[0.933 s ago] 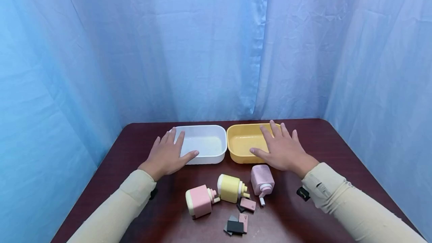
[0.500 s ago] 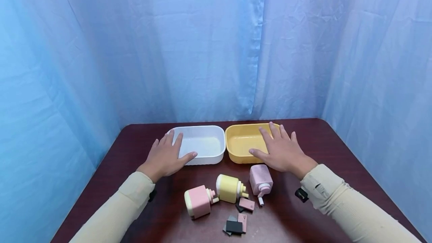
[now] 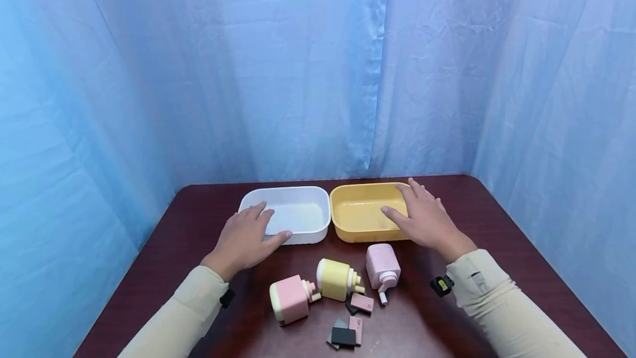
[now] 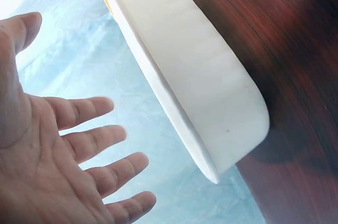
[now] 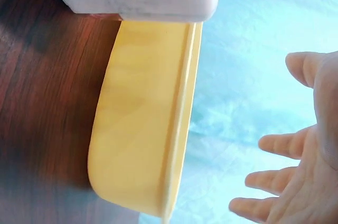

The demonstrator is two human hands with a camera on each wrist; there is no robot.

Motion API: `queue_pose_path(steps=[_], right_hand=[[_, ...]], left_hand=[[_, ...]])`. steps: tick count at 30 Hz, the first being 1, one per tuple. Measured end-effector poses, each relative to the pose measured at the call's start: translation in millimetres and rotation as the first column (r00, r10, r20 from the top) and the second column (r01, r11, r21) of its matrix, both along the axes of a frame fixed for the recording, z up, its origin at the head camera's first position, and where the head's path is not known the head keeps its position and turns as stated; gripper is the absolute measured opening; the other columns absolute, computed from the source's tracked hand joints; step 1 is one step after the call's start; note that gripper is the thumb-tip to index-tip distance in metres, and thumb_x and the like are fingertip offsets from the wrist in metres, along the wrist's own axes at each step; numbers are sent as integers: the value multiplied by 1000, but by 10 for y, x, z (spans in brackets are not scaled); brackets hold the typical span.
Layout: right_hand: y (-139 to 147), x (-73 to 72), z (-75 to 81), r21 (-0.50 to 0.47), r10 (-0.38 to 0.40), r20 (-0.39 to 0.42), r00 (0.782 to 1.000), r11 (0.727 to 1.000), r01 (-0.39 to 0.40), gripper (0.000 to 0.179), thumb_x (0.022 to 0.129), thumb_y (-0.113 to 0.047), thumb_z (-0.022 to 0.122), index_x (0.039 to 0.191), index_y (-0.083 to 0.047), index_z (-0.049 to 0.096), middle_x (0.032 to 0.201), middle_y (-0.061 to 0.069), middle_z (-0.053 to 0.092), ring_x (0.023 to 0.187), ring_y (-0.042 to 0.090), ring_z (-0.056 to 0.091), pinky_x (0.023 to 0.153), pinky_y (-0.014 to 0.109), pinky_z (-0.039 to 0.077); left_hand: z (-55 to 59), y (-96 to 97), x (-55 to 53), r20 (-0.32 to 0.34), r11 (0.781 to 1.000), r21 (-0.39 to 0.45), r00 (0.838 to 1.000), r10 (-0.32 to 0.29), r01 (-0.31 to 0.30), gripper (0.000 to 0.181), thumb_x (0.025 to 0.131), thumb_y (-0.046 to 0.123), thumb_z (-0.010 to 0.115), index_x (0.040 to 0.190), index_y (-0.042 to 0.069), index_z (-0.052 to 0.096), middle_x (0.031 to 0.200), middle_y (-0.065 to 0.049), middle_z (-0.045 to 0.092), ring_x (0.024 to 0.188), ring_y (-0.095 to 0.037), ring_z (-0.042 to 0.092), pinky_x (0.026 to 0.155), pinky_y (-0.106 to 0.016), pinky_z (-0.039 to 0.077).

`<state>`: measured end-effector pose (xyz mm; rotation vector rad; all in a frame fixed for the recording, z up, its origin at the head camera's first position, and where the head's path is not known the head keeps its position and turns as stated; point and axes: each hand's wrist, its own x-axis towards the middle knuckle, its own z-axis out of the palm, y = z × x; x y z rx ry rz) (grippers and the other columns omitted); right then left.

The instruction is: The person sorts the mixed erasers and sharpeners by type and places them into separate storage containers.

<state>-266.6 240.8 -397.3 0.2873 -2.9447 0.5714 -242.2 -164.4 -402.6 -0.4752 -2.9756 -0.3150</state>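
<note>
White plastic-looking rectangular tray point(image 3: 303, 238): just left of centre in the frame, upright, its left end partly hidden by our left hand point(image 3: 243, 239).
Yellow plastic-looking rectangular tray point(image 3: 365, 235): just right of centre, beside the white one, its right end partly hidden by our right hand point(image 3: 431, 222).
Hand spread: we hold nothing; both hands are wide, fingers loose and parted, and the wrist views show each palm apart from its tray's wall.
Lower centre: on the dark red-brown table point(image 3: 189, 236) lie a pink-and-cream boxy crank device point(image 3: 291, 299), a yellow-and-white boxy crank device point(image 3: 334, 279) and a lilac boxy crank device point(image 3: 380, 263).
Bottom centre: a small flat black block point(image 3: 344, 337) partly covers a flat grey block point(image 3: 340, 324) and a flat pink block point(image 3: 355, 325).
Best grasp: we judge the flat sides safer than the cranks, which may turn or snag.
Rim care: lowering our hands calls for fingertips clear of the rims, lest we shove the trays.
Overlapping blocks: topmost first, singly, seems cleanest for us.
</note>
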Motion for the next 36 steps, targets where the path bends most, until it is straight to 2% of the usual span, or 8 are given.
queue_pose_path(steps=[4, 8, 17, 24, 33, 36], right_hand=[[30, -41, -60, -68, -1, -29, 1000, 998, -1, 83, 101, -65, 49, 159, -6, 36, 167, 28, 24, 152, 52, 24, 115, 78, 18], [72, -70, -130, -116, -17, -17, 1000, 993, 15, 82, 103, -62, 49, 160, -5, 35, 167, 28, 22, 152, 53, 23, 117, 74, 22], [123, -98, -282, -218, -22, -34, 999, 976, 14, 73, 105, -49, 54, 156, 1, 38, 164, 31, 26, 152, 51, 25, 119, 69, 25], [181, -152, -414, -290, -71, -48, 996, 955, 54, 66, 105, -42, 55, 151, 5, 43, 159, 32, 35, 149, 48, 31, 119, 65, 27], [240, -196, -516, -390, -166, -8, 986, 909, 150, 63, 105, -36, 56, 152, 3, 43, 159, 30, 35, 148, 47, 32, 119, 66, 28], [255, -197, -544, -436, -204, 39, 978, 877, 201, 65, 105, -38, 54, 155, 1, 40, 160, 29, 34, 147, 46, 35, 118, 65, 30]], left_hand=[[15, 32, 60, -29, 1000, 9, 999, -17, 17, 80, 95, 70, 53, 145, 8, 59, 153, -16, 54, 141, -36, 52, 113, -59, 43], [20, 69, 116, -41, 999, 30, 999, -26, 28, 76, 95, 69, 56, 142, 9, 61, 147, -13, 59, 135, -33, 57, 109, -57, 47], [-21, 102, 247, 0, 996, 92, 1000, -12, 12, 72, 95, 68, 59, 139, 11, 63, 144, -9, 62, 133, -30, 59, 107, -54, 49], [-63, 97, 381, 4, 987, 160, 1000, -20, 19, 71, 92, 73, 59, 133, 15, 67, 134, -2, 68, 125, -24, 64, 102, -49, 53], [-142, 75, 580, 19, 975, 223, 1000, -23, 19, 74, 89, 80, 56, 132, 21, 68, 133, 4, 68, 127, -19, 63, 103, -52, 52], [-183, 71, 658, 21, 971, 240, 1000, -17, 11, 74, 87, 81, 57, 130, 22, 69, 131, 6, 68, 126, -17, 63, 102, -52, 52]])
